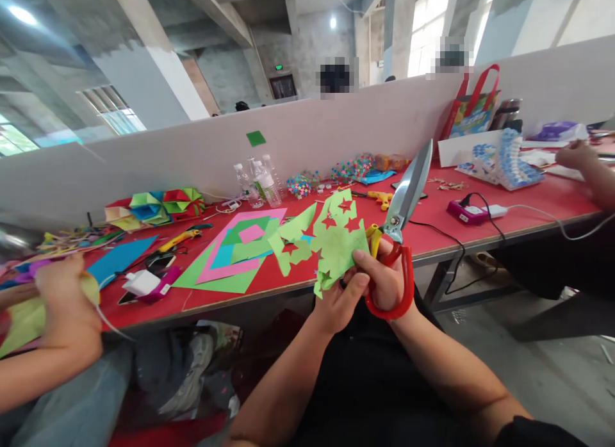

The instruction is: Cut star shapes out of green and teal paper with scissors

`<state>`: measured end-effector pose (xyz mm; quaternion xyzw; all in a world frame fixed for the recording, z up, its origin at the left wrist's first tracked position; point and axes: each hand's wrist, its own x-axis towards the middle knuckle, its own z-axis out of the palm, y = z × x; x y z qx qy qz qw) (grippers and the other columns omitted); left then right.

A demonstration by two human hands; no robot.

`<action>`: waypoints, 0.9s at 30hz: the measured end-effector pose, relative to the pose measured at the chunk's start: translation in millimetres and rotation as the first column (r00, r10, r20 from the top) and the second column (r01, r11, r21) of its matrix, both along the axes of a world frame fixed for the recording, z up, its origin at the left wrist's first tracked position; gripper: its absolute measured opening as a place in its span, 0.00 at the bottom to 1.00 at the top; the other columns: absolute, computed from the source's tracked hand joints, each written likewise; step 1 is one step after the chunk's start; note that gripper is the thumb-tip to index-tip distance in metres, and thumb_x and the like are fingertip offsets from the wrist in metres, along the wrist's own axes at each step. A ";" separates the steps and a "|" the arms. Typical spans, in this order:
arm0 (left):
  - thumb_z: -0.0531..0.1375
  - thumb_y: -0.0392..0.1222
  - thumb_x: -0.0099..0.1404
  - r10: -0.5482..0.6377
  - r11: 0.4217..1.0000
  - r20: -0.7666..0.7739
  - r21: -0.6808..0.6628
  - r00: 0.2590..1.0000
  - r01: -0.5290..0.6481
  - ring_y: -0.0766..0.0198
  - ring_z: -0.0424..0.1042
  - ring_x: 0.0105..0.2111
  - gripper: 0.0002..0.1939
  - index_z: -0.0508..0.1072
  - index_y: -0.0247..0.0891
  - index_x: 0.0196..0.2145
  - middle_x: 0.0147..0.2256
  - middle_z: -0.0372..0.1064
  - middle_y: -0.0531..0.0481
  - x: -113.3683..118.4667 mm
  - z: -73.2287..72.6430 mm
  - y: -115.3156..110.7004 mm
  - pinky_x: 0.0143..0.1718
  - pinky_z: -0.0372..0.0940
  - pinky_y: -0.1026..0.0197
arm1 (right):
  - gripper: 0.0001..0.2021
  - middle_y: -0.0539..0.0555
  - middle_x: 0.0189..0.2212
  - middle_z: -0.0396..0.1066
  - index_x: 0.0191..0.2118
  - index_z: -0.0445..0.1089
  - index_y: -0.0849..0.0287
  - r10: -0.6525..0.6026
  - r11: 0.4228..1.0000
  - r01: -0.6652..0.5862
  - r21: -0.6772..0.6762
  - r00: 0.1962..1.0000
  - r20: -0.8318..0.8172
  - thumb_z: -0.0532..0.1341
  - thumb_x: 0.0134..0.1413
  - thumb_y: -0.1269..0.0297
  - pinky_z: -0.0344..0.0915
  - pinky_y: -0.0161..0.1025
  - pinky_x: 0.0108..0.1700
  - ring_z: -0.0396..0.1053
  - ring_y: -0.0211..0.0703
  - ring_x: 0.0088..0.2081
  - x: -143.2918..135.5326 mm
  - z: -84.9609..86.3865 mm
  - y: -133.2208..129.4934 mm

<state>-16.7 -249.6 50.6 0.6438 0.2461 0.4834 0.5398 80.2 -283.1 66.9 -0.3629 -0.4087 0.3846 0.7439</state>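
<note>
A light green sheet of paper (339,245) with star-shaped holes is held up in front of me. My left hand (340,301) pinches its lower edge between thumb and fingers. My right hand (388,282) has large scissors (402,207) looped round it, red handles at the palm, blades pointing up and away. The right thumb also presses on the paper's corner. Another cut green piece (291,242) lies just left of the sheet, on the table. Beyond it are stacked pink, blue and green paper sheets (235,248). My left fingers are partly hidden behind the sheet.
The red table (427,219) carries plastic bottles (266,186), star-filled bags (353,168), a yellow glue gun (382,198), a yellow cutter (179,241) and purple power strips (466,211) with cables. A co-worker's hand (62,287) holds paper at left; another hand (574,155) is at right.
</note>
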 end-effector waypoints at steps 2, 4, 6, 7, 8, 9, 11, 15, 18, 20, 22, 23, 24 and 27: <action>0.59 0.58 0.60 0.071 0.994 0.063 0.080 0.995 -0.076 0.58 0.72 0.31 0.21 0.72 0.40 0.20 0.21 0.69 0.49 7.9 -2.3 5.0 0.42 0.68 0.54 | 0.10 0.42 0.10 0.59 0.27 0.62 0.56 0.000 1.000 0.000 0.026 1.000 -0.006 0.62 0.53 0.59 0.56 0.32 0.17 0.56 0.33 0.11 2.8 -1.6 2.6; 0.60 0.54 0.61 0.197 0.977 0.162 0.047 0.967 -0.207 0.59 0.73 0.32 0.16 0.74 0.39 0.25 0.23 0.71 0.51 11.6 1.9 9.6 0.40 0.69 0.57 | 0.11 0.43 0.10 0.60 0.27 0.63 0.57 0.025 0.999 -0.026 0.020 0.999 0.044 0.61 0.54 0.58 0.56 0.32 0.17 0.56 0.33 0.12 7.4 -2.2 3.8; 0.63 0.50 0.59 0.217 0.974 0.210 0.016 0.953 -0.225 0.61 0.74 0.30 0.13 0.74 0.38 0.26 0.23 0.73 0.51 9.3 11.6 11.9 0.35 0.70 0.59 | 0.13 0.46 0.13 0.64 0.27 0.64 0.58 0.083 0.996 -0.080 -0.030 0.986 0.144 0.59 0.56 0.56 0.55 0.32 0.17 0.57 0.33 0.12 14.3 -4.4 1.6; 0.63 0.50 0.59 0.211 0.976 0.208 0.006 0.955 -0.217 0.62 0.74 0.26 0.14 0.73 0.37 0.25 0.22 0.72 0.51 6.1 17.5 11.8 0.31 0.69 0.61 | 0.15 0.47 0.13 0.64 0.27 0.65 0.59 0.121 0.992 -0.109 -0.070 0.972 0.203 0.57 0.57 0.53 0.54 0.32 0.17 0.56 0.33 0.12 18.5 -6.5 -1.2; 0.61 0.50 0.61 0.199 0.979 0.193 -0.006 0.961 -0.202 0.63 0.73 0.24 0.14 0.73 0.36 0.25 0.21 0.72 0.51 1.9 23.3 11.0 0.27 0.69 0.62 | 0.17 0.47 0.13 0.64 0.27 0.65 0.59 0.147 0.988 -0.128 -0.091 0.957 0.249 0.56 0.58 0.51 0.53 0.32 0.16 0.55 0.32 0.11 23.0 -9.4 -5.1; 0.60 0.50 0.62 0.198 0.980 0.173 -0.018 0.965 -0.197 0.64 0.73 0.22 0.14 0.73 0.36 0.27 0.22 0.74 0.50 -2.6 28.7 9.6 0.24 0.68 0.63 | 0.18 0.47 0.14 0.64 0.27 0.65 0.59 0.168 0.985 -0.148 -0.090 0.944 0.284 0.55 0.58 0.49 0.51 0.32 0.16 0.54 0.32 0.12 27.4 -12.8 -9.8; 0.59 0.49 0.63 0.212 0.977 0.161 -0.027 0.964 -0.211 0.65 0.72 0.19 0.14 0.73 0.35 0.29 0.23 0.75 0.49 -11.4 36.9 5.6 0.21 0.67 0.64 | 0.18 0.46 0.16 0.62 0.30 0.66 0.60 0.229 0.973 -0.200 -0.116 0.897 0.379 0.57 0.56 0.48 0.52 0.32 0.19 0.54 0.32 0.14 35.2 -20.6 -20.6; 0.64 0.44 0.59 0.252 0.967 0.190 -0.019 0.949 -0.253 0.65 0.73 0.18 0.09 0.73 0.34 0.32 0.24 0.76 0.49 -21.3 42.7 -0.7 0.19 0.67 0.65 | 0.25 0.48 0.23 0.63 0.38 0.67 0.62 0.349 0.937 -0.301 -0.179 0.781 0.518 0.60 0.50 0.41 0.56 0.34 0.26 0.57 0.35 0.23 40.9 -32.4 -38.3; 0.65 0.43 0.58 0.321 0.943 0.229 0.011 0.919 -0.332 0.63 0.74 0.20 0.09 0.73 0.34 0.33 0.23 0.76 0.49 -23.2 42.0 -1.5 0.19 0.68 0.65 | 0.29 0.47 0.22 0.60 0.38 0.67 0.62 0.378 0.926 -0.302 -0.227 0.732 0.567 0.57 0.50 0.36 0.54 0.34 0.27 0.55 0.36 0.24 35.5 -35.6 -41.2; 0.64 0.44 0.58 0.357 0.927 0.228 0.037 0.906 -0.374 0.64 0.74 0.19 0.09 0.73 0.34 0.32 0.22 0.75 0.50 -24.5 40.7 -1.6 0.18 0.67 0.66 | 0.30 0.47 0.21 0.60 0.35 0.66 0.62 0.374 0.927 -0.307 -0.215 0.715 0.591 0.55 0.50 0.33 0.54 0.34 0.26 0.54 0.36 0.23 29.3 -36.5 -38.5; 0.63 0.44 0.59 0.377 0.917 0.195 0.059 0.906 -0.394 0.66 0.71 0.16 0.09 0.73 0.34 0.29 0.19 0.72 0.52 -26.4 38.9 -2.6 0.16 0.64 0.67 | 0.31 0.47 0.21 0.60 0.34 0.66 0.61 0.371 0.927 -0.319 -0.197 0.705 0.604 0.54 0.50 0.32 0.54 0.34 0.26 0.54 0.36 0.23 22.8 -37.4 -34.2; 0.63 0.44 0.59 0.381 0.915 0.175 0.068 0.908 -0.398 0.68 0.69 0.14 0.10 0.72 0.35 0.26 0.17 0.71 0.53 -27.7 37.9 -3.6 0.14 0.62 0.68 | 0.31 0.47 0.21 0.60 0.34 0.66 0.61 0.373 0.926 -0.326 -0.192 0.705 0.603 0.53 0.50 0.32 0.54 0.34 0.26 0.55 0.36 0.23 19.9 -38.0 -32.1; 0.63 0.44 0.59 0.379 0.916 0.155 0.078 0.912 -0.394 0.69 0.66 0.12 0.11 0.71 0.35 0.23 0.15 0.69 0.54 -29.1 36.8 -4.9 0.12 0.60 0.68 | 0.32 0.47 0.21 0.60 0.34 0.66 0.61 0.377 0.924 -0.333 -0.188 0.709 0.596 0.53 0.50 0.31 0.54 0.34 0.26 0.54 0.36 0.23 17.6 -38.7 -30.3; 0.62 0.43 0.59 0.355 0.926 0.086 0.102 0.931 -0.363 0.72 0.61 0.10 0.15 0.68 0.37 0.18 0.13 0.66 0.54 -33.1 33.7 -8.5 0.11 0.56 0.68 | 0.32 0.47 0.21 0.59 0.34 0.65 0.61 0.401 0.914 -0.358 -0.191 0.721 0.565 0.52 0.50 0.31 0.53 0.34 0.26 0.54 0.36 0.23 14.1 -40.4 -28.1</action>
